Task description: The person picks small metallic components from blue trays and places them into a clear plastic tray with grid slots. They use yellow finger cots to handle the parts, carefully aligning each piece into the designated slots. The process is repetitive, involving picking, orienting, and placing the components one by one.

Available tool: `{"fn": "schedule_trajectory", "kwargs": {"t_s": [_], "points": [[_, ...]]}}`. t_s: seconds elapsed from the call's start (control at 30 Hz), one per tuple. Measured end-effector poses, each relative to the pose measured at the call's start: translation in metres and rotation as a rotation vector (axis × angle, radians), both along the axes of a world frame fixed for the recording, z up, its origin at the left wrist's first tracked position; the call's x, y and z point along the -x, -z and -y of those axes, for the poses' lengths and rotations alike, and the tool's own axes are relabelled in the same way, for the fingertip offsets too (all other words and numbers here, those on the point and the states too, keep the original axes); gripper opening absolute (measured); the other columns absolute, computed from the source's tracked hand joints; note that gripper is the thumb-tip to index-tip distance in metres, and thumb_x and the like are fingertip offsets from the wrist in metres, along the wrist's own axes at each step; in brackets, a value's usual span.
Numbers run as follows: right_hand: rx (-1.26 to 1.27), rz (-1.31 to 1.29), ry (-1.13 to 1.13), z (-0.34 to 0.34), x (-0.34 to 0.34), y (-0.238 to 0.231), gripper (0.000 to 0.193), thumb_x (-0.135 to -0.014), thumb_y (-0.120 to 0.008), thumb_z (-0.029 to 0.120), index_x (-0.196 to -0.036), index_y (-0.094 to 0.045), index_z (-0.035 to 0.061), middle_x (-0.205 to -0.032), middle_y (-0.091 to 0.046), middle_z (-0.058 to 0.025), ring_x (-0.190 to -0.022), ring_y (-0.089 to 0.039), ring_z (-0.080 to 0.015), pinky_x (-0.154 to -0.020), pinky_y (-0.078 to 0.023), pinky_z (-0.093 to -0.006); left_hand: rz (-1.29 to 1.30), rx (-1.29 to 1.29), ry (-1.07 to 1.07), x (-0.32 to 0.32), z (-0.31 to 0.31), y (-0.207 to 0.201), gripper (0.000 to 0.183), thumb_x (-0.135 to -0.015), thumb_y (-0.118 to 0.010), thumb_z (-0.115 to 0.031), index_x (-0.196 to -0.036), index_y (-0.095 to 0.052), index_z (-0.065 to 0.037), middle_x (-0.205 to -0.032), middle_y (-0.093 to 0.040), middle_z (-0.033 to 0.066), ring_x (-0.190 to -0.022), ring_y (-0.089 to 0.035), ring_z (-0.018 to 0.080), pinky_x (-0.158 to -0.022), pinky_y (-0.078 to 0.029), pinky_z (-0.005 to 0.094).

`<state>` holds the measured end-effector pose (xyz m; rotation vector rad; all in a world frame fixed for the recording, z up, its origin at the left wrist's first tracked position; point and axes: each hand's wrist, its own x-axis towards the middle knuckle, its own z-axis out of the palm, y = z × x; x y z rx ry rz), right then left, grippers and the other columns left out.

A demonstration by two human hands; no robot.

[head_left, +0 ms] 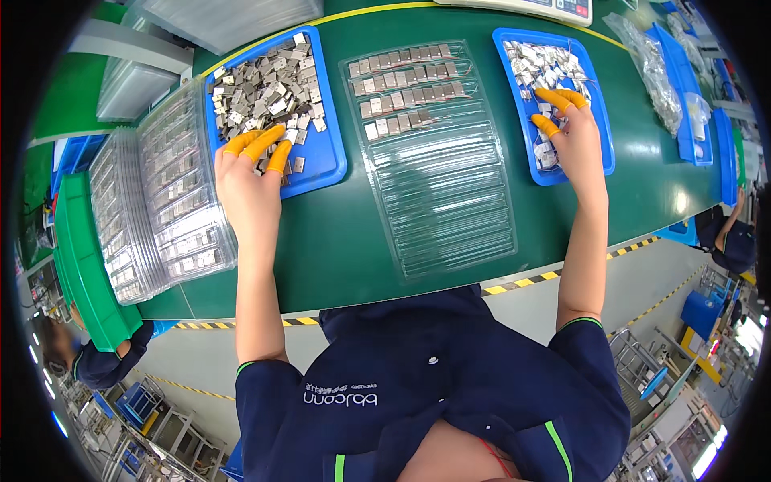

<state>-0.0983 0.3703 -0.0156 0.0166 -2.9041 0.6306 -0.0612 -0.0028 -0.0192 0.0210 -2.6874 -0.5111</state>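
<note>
My left hand (250,181), with orange finger cots, reaches over the near part of a blue tray (328,165) on the left. Its fingers are apart and touch the heap of small grey, flat block-like pieces (269,84). On the right, my right hand (577,136), also in orange cots, is over another blue tray (601,132). Its thumb and fingers are spread above small white parts with thin wires (546,64). Between the trays lies a clear ribbed plastic tray (450,193); several rows at its far end hold grey pieces, and the last row is partly filled.
Stacked clear plastic trays (173,193) with parts stand at the left, beside a green bin (88,257). A scale (554,8) is at the far edge. Clear bags (646,68) and blue bins (679,96) are at the right. Other people sit at both sides.
</note>
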Motion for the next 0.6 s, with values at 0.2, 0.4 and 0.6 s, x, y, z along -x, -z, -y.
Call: {"fn": "schedule_trajectory", "kwargs": {"t_s": [0.2,0.4,0.6], "points": [[0.006,0.022,0.101,-0.015,0.007,0.020,0.024,-0.071,-0.075,0.013,-0.088,-0.065,-0.0003,-0.083,-0.063,-0.0131,-0.075,-0.061,-0.0277,-0.067,-0.048,-0.0369,0.140,0.031,-0.073,0.008,0.001,0.004,0.029,-0.067,-0.077,-0.015,-0.095,-0.071,-0.009,-0.085,-0.063,0.0109,-0.080,-0.057,0.0262,-0.071,-0.046,0.0352],[0.086,-0.039,0.100,-0.019,0.007,0.025,0.023,-0.070,-0.075,0.012,-0.087,-0.065,0.0001,-0.081,-0.063,-0.0125,-0.071,-0.062,-0.0274,-0.064,-0.049,-0.0368,0.184,0.037,-0.141,0.013,-0.002,0.003,0.025,-0.070,-0.075,-0.017,-0.088,-0.070,-0.001,-0.081,-0.062,0.0132,-0.079,-0.058,0.0282,-0.071,-0.047,0.0374],[0.148,-0.007,0.098,-0.003,0.004,0.009,0.024,-0.070,-0.074,0.010,-0.090,-0.065,-0.0010,-0.083,-0.063,-0.0137,-0.074,-0.061,-0.0272,-0.066,-0.048,-0.0358,0.029,0.097,-0.041,0.009,0.003,0.009,0.021,-0.072,-0.072,-0.013,-0.089,-0.070,-0.002,-0.083,-0.063,0.0134,-0.081,-0.058,0.0285,-0.071,-0.047,0.0372]]}}
